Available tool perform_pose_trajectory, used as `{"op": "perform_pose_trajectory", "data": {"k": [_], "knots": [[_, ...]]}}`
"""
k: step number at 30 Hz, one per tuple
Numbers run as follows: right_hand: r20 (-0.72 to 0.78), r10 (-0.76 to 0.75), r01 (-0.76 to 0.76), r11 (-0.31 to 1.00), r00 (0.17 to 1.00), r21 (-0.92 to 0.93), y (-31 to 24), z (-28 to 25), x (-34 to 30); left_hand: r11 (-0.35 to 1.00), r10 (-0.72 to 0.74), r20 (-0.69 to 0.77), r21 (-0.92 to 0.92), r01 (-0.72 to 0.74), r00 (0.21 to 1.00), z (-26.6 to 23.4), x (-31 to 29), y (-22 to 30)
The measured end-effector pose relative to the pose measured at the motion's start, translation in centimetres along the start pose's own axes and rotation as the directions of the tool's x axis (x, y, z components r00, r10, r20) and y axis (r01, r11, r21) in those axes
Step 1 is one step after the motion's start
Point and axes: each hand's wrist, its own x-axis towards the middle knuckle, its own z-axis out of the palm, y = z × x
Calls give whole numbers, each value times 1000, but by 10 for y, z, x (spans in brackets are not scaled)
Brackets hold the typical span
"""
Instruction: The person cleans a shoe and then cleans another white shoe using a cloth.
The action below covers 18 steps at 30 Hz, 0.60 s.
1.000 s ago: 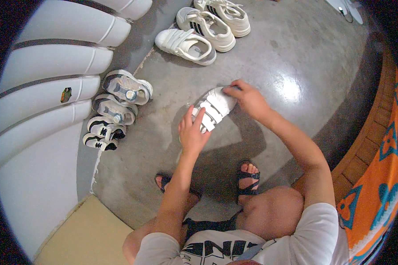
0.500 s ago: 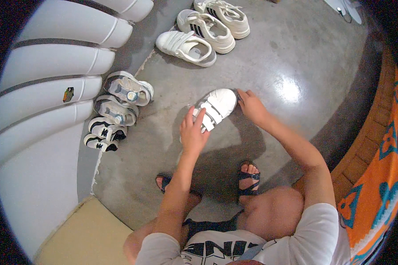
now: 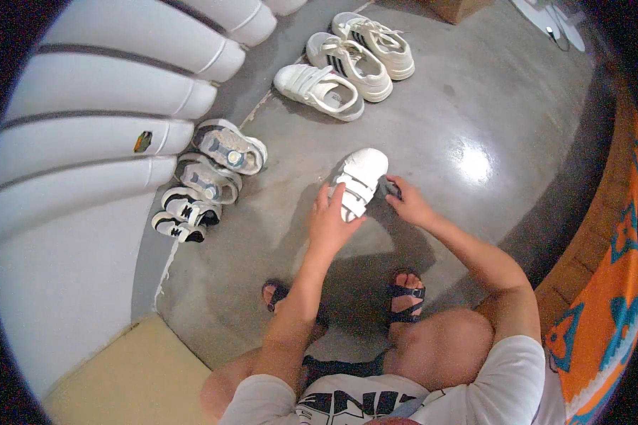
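A white shoe (image 3: 366,170) with strap fastenings across its top is held above the floor by my left hand (image 3: 327,218). The fingers close round its heel end, and its toe points away from me. Just right of the shoe is my right hand (image 3: 411,205), with its fingers bent together on a small dark grey thing (image 3: 390,188). Its kind is too unclear to tell. That thing is close to the shoe's side; whether it touches, I cannot tell.
A similar white strap shoe (image 3: 319,91) stands beyond, beside two white lace-up sneakers (image 3: 349,65) with dark stripes. Several grey and black-and-white shoes (image 3: 209,177) line the left, by a white ribbed panel (image 3: 99,134). A brown box (image 3: 455,7) is far back; orange patterned cloth (image 3: 602,333) hangs right.
The view has shifted, so the surroundings appear farther right. The shoe now points more straight away from me. My right hand has moved from near its toe down along its right side.
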Motion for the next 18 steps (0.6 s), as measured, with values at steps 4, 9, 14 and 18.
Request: {"op": "perform_pose_trajectory", "data": {"k": [4,9,14,18], "knots": [[20,-204,201,974,979,106,-36,-8,6,971,-10,113,-235,37,994,-2,-16,-18],[247,104,-124,990,963,67,-85,-35,6,887,-178,9,-431,165,984,11,-28,-38],[586,85,162,920,805,-356,-47,-26,-1,837,-287,90,-461,295,954,18,-28,-39],[426,66,49,966,902,-253,-32,14,-8,875,-250,40,-418,244,967,19,-30,-35]]}}
